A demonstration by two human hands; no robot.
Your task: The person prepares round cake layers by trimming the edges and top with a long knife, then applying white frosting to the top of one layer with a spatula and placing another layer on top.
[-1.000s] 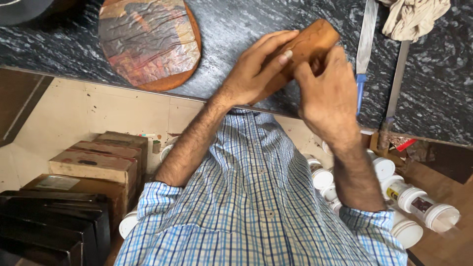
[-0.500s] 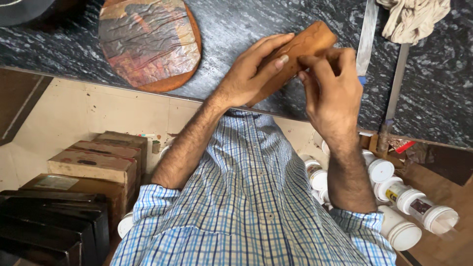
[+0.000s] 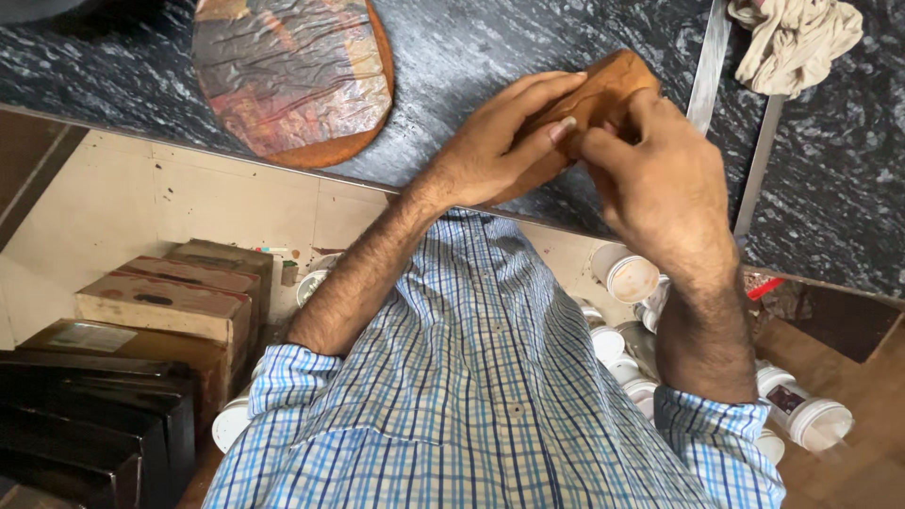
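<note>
1. your left hand [image 3: 490, 155] is wrapped around the brown block [image 3: 603, 90], fingers closed along its side. your right hand [image 3: 660, 179] grips its near end with the fingertips.
2. the block is up off the dark counter [image 3: 471, 57], close to the counter edge. if your fingers slip, i think it could fall past the edge to the floor.
3. white jars [image 3: 630, 273] and boxes [image 3: 179, 302] sit below. a dropped block may hit them.
4. a long metal strip [image 3: 707, 66] lies just beside your right hand. a quick move could bump it.
5. the round board [image 3: 292, 75] and the rag [image 3: 792, 38] are well apart, so they look safe.
</note>
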